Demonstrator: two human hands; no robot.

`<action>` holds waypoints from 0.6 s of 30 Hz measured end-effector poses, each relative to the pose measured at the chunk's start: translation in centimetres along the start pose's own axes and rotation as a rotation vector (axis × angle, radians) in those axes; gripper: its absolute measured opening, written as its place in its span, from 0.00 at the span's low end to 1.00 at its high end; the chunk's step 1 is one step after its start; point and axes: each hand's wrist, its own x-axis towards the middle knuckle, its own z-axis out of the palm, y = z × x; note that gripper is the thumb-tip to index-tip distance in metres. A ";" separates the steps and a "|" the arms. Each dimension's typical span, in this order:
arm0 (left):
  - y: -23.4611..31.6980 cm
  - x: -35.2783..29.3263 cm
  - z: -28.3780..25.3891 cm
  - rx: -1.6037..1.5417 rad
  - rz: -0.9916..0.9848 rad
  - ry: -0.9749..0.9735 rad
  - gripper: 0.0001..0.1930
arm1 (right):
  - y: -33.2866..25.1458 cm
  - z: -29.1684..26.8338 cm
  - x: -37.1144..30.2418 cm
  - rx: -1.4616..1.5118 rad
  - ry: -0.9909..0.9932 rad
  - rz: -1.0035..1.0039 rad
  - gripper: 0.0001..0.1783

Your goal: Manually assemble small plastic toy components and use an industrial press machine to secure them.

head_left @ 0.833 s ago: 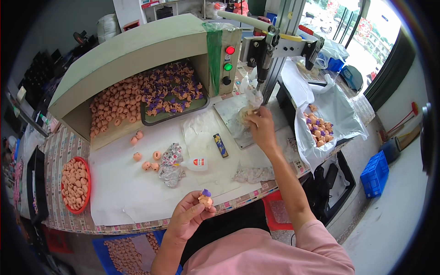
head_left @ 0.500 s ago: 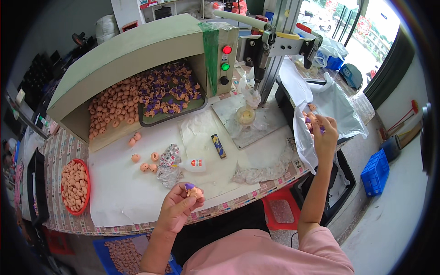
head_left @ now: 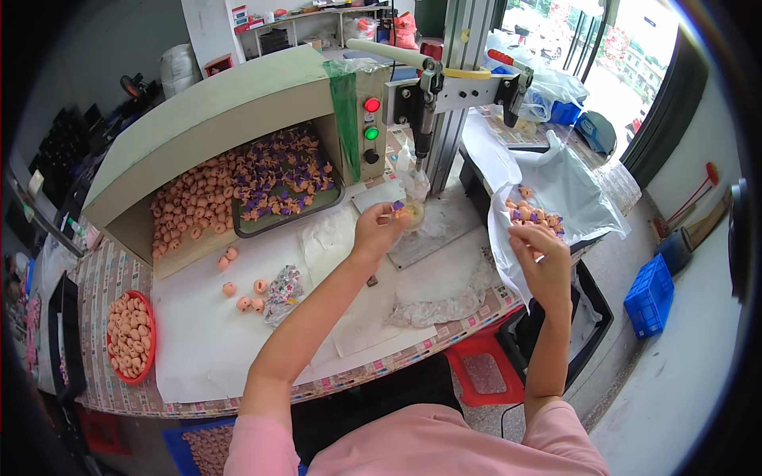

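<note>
My left hand (head_left: 376,233) pinches a small doll figure (head_left: 402,213), flesh-coloured with a purple tip. It is held at the cup-shaped fixture (head_left: 413,217) on the metal base plate, under the press's vertical rod (head_left: 425,135). Whether the figure touches the fixture, I cannot tell. On the right, my right hand (head_left: 544,263) hovers at the near side of a white-lined tray (head_left: 583,178). Its thumb and fingers are drawn together, and what lies between them is hidden. Just beyond these fingertips is a pile of finished-looking flesh and purple figures (head_left: 538,216).
Inside the beige box (head_left: 214,103) lie many round doll heads (head_left: 186,198) and a dark tray (head_left: 343,197) of purple-and-flesh body pieces. A red basket (head_left: 151,349) of flesh-coloured pieces stands at left. Loose heads (head_left: 244,303) and crumpled patterned plastic (head_left: 283,295) lie on the white sheet.
My left hand has gone forward and right with the figure, from the table's front edge to the fixture. My right hand has drawn back slightly from the pile in the lined tray.
</note>
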 end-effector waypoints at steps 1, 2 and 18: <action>0.1 0.5 1.2 0.000 0.001 -0.004 0.16 | -0.7 0.0 -0.1 0.031 -0.043 -0.040 0.10; 0.3 0.9 2.2 0.080 0.072 0.070 0.17 | -1.4 -0.1 -0.2 0.062 -0.084 -0.079 0.09; 0.0 0.5 3.7 0.557 0.489 0.199 0.20 | -8.4 6.9 18.2 -0.073 0.459 -0.577 0.28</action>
